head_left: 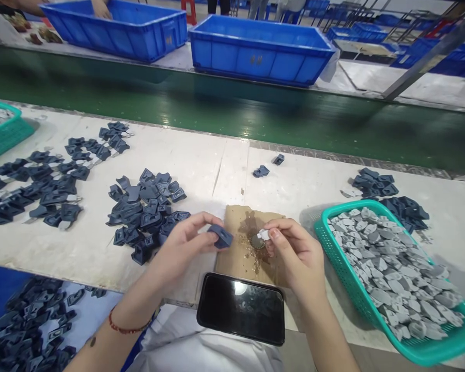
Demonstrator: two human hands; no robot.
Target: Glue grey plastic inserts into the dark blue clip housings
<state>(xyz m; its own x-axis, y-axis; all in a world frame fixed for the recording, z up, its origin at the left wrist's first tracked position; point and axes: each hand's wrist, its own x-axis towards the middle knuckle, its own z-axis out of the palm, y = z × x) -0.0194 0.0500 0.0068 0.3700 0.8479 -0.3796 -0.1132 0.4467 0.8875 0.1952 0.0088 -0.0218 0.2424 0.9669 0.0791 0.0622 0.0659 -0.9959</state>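
Observation:
Between the thumb and fingers of my left hand is a dark blue plastic part. My right hand pinches a small white-grey plastic piece and holds it over a small round dark cap. The cap sits on a piece of brown cardboard with wet-looking stains. The two held pieces are apart from each other. Left of my left hand lies a loose pile of dark blue parts. Beside my right hand stands a green basket full of grey-white pieces.
A black phone lies at the table's front edge. More dark blue parts spread at left, and another heap lies behind the basket. Beyond the table runs a green conveyor belt, with blue crates past it. Another person's hand reaches into one crate.

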